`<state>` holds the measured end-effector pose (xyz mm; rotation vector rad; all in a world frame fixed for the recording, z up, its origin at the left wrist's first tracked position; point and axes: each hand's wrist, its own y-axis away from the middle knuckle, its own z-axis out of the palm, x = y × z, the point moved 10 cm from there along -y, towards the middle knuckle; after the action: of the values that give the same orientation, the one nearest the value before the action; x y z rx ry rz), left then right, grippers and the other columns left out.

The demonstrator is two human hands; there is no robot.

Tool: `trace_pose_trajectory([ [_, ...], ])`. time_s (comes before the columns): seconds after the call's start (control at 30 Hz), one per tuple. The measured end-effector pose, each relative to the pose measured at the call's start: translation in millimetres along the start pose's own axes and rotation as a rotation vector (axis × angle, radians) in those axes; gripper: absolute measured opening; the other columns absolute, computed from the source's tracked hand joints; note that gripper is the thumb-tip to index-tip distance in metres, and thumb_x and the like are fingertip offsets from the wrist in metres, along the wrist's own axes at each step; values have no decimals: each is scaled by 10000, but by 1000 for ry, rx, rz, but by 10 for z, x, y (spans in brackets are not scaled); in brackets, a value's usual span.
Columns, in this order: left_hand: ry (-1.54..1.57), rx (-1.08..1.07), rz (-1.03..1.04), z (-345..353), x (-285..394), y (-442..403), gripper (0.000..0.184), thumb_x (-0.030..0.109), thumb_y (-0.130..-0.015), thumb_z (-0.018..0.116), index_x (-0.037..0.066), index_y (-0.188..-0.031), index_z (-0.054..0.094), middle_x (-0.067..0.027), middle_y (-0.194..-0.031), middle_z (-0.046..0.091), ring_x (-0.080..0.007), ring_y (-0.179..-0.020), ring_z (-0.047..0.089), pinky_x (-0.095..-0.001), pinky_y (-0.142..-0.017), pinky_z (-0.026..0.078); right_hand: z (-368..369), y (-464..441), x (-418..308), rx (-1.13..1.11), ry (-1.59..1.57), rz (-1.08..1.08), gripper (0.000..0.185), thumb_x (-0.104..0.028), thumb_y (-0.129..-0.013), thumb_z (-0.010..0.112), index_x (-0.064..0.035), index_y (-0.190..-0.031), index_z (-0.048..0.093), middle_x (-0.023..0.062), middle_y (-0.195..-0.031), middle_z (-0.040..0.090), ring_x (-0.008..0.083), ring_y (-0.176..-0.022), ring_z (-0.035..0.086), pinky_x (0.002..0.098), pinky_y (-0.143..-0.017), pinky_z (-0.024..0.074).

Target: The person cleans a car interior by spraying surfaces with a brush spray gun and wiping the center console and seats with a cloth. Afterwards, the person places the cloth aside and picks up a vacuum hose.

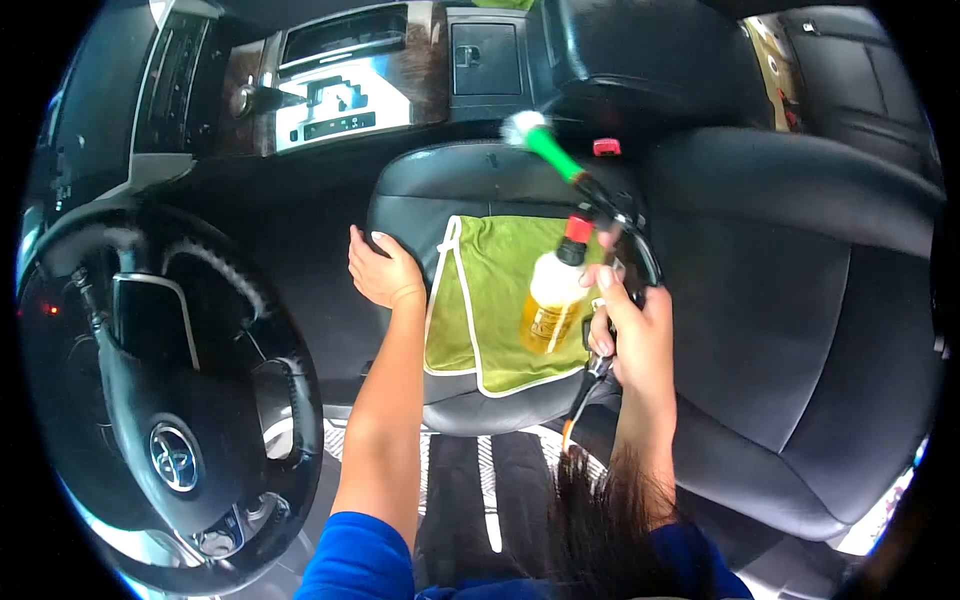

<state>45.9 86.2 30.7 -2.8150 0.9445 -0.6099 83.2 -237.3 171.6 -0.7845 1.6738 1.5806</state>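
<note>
My right hand (pixel 640 330) is wrapped round the handle of an air-hose cleaning spray gun (pixel 650 262). A bottle (pixel 545 318) of yellow liquid with a red and black neck hangs from it. The gun's green nozzle (pixel 555 157) points toward the centre console and ends in a blurred white brush tip (pixel 524 127). Below the bottle, a green cloth (pixel 497 285) with white edging lies folded on the black seat (pixel 440 180). My left hand (pixel 387 272) is beside the seat cushion, left of the cloth, fingers stretched out, thumb apart, holding nothing.
A steering wheel (pixel 300 400) stands at the left. Ahead are the gear lever (pixel 255 98), the centre console (pixel 430 60) and a red buckle (pixel 606 147). The seat backrest (pixel 760 300) rises at the right. A hose (pixel 578 405) runs down from the gun, near hanging hair.
</note>
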Motion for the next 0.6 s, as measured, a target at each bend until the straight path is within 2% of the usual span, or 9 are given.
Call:
trace_pose_trajectory([
  [0.07,258,-53,-58,-35,-69,-61,360,258,-912,505,99,-1224,589,-112,-1221,582,-278,-1107,543,-398,-962,399,-175,217,123,122,-208,-16,223,-208,-960,552,0,-1001,622,-34,-521,451,40,-383,362,212,-386,267],
  [0.13,358,-12,74,-288,15,-77,354,196,-886,532,58,-1205,603,-162,-1301,509,-312,-1195,464,-412,-1028,331,-370,430,253,167,-271,21,231,-182,-959,546,15,-1064,604,-37,-519,437,37,-389,349,212,-388,264],
  [0.2,393,20,359,-482,417,-107,371,155,-869,520,52,-1216,599,-196,-1340,460,-324,-1218,439,-427,-1036,318,-531,624,371,193,-333,48,243,-154,-957,540,29,-1108,585,-24,-544,454,35,-400,345,212,-391,266],
  [0.27,410,-24,605,-585,1263,-146,420,140,-834,567,44,-1243,572,-233,-1370,409,-383,-1292,357,-468,-1085,251,-656,800,482,194,-391,61,251,-125,-951,537,43,-1136,562,14,-620,527,36,-413,348,213,-393,276],
  [0.3,415,-9,682,-454,1559,-151,469,172,-831,601,52,-1280,538,-255,-1389,382,-413,-1315,325,-490,-1096,231,-768,903,539,259,-426,68,300,-127,-934,567,51,-1173,525,67,-799,609,38,-420,361,215,-390,288],
  [0.33,429,-56,648,-247,1850,-256,515,203,-828,628,38,-1301,508,-275,-1404,357,-421,-1328,301,-486,-1106,222,-828,987,593,269,-432,76,300,-127,-934,567,51,-1173,525,67,-799,609,38,-420,361,215,-390,288],
  [0.37,382,-124,688,-3,2163,-378,525,207,-838,593,-16,-1301,483,-288,-1395,361,-444,-1343,259,-469,-1114,224,-847,1030,677,254,-445,87,333,-134,-924,585,49,-1193,510,86,-880,619,39,-419,364,216,-388,296],
  [0.47,-70,-100,945,465,2816,-562,520,307,-853,497,-31,-1243,557,-247,-1454,334,-429,-1401,162,-488,-1142,154,-885,1135,813,236,-459,57,408,-137,-900,618,36,-1239,474,113,-1019,624,45,-430,384,217,-389,319],
  [0.6,-419,-569,873,1044,3005,-779,488,316,-830,438,-13,-1111,663,-193,-1473,343,-411,-1401,177,-506,-1138,117,-936,1234,920,247,-481,116,391,-127,-892,623,23,-1227,488,90,-1004,625,49,-466,405,215,-398,317],
])
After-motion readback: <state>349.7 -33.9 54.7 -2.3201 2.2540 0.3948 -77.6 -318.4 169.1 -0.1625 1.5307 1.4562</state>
